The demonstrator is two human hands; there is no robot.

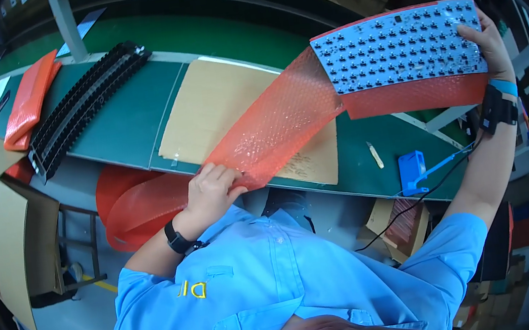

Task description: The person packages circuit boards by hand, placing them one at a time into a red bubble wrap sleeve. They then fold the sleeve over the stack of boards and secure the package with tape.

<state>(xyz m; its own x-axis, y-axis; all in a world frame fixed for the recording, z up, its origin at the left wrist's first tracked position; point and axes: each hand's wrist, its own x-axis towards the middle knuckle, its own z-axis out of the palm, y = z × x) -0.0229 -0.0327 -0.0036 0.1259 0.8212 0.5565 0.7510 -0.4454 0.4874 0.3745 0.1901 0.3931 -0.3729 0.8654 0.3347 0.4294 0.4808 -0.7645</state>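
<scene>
My right hand [494,49] grips the right end of a pale keyboard circuit board [399,47] with rows of small black parts, its thumb on the board's face. The board is raised above the far side of the bench, against a sheet of red bubble wrap [280,133] that shows below its lower edge. From there the wrap runs down to the left, where my left hand [213,188] is closed on its near edge. Beyond that hand, more wrap hangs in a loop below the bench edge. The fingers behind the board are hidden.
Flat cardboard [194,114] lies on the green bench [132,125] under the wrap. Left of it are a black slotted rack [87,108] and a folded red bubble-wrap bundle [34,98]. A cutter knife [375,155] and blue wrist-strap holder [413,173] sit right. Open carton [11,245] stands lower left.
</scene>
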